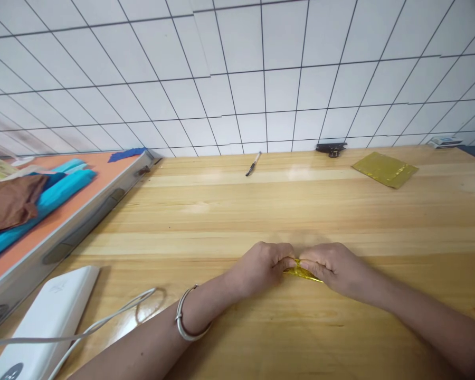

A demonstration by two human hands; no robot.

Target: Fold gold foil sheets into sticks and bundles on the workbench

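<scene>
A small piece of shiny gold foil paper (304, 273) is held between my two hands, just above or on the wooden table (206, 211). My left hand (263, 266) pinches its left end with thumb and curled fingers. At its right end my right hand (332, 269) grips it the same way, thumb pointing toward the left one. The fingers cover much of the foil, so its full shape is hidden. Farther back on the right lies a flat stack or sheet of gold foil paper (385, 170), apart from both hands.
A pen (254, 164) and a black clip-like object (331, 149) lie near the tiled wall (241, 95). On the left are a white power strip (47, 322) with a cable (114, 315) and an orange-topped surface (98, 179) bearing brown cloth (13, 203) and blue cloth (63, 192).
</scene>
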